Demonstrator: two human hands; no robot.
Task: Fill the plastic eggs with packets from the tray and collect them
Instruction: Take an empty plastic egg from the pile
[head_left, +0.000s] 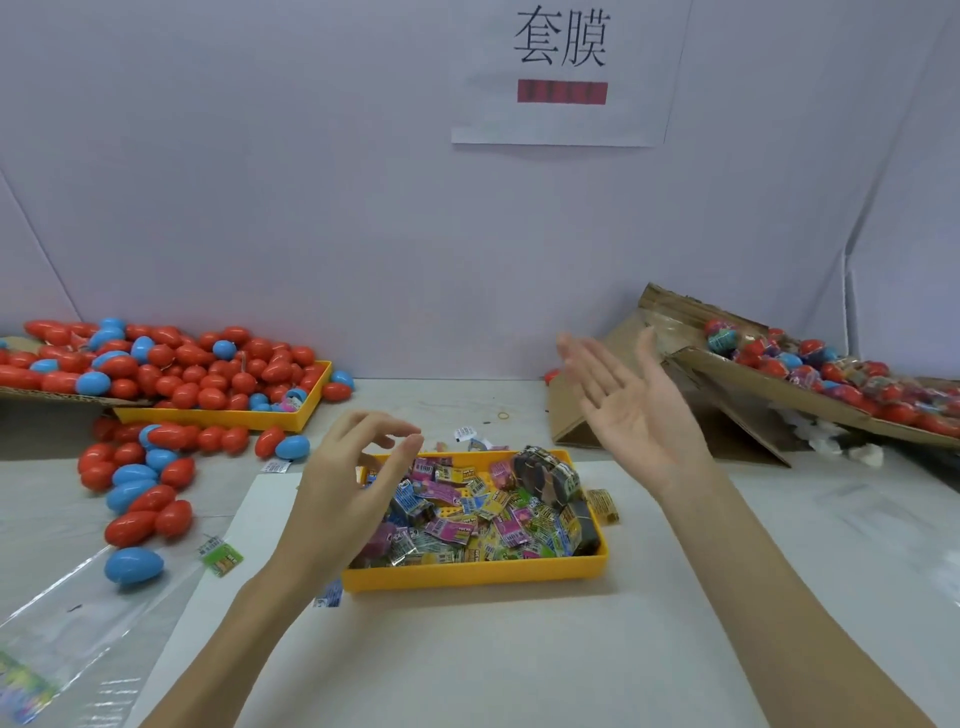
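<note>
Packets: heaped in yellow tray, nearest, central for reach.
Left hand: fingers curled loosely, empty, over tray's left end, apparently poised to pick.
Right hand: spread flat, empty, raised toward cardboard box of collected eggs.
Plastic eggs: unfilled, piled far left.

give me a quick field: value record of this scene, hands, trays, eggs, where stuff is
left hand: empty, fingers curled, over the left end of the near tray
right hand: open, palm showing, raised, holding nothing
near yellow plastic tray: centre of table, full of small colourful packets
far yellow plastic tray: back left, heaped with red and blue plastic eggs
loose eggs: spilled on the table at left
cardboard box flap: right, carrying wrapped eggs
</note>
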